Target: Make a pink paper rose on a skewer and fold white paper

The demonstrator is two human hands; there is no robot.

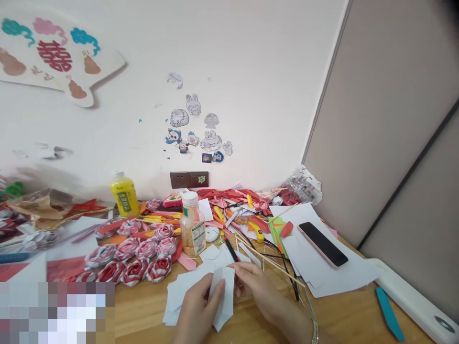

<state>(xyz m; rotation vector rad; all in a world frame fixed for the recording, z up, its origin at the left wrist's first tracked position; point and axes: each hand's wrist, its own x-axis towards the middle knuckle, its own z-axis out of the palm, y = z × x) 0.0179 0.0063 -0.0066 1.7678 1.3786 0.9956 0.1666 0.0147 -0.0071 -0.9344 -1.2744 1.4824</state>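
A folded piece of white paper (225,303) is held up over the wooden table between both hands. My left hand (201,306) pinches its left side, the thumb lying on its face. At the upper right corner of the paper, my right hand (253,282) has its fingers closed on the edge; some of its fingertips are hidden behind. More white sheets (174,296) lie on the table under and beside my left hand. Just beyond the held paper are small cut white pieces (210,253) and a black pen (231,249).
Rolled paper roses (138,270) stand left, near a yellow bottle (125,196) and a clear bottle (193,227). Coloured paper strips (236,196) line the wall. Right are a phone (322,244) on white sheets (315,282), thin sticks (283,270), cables and a teal object (389,313).
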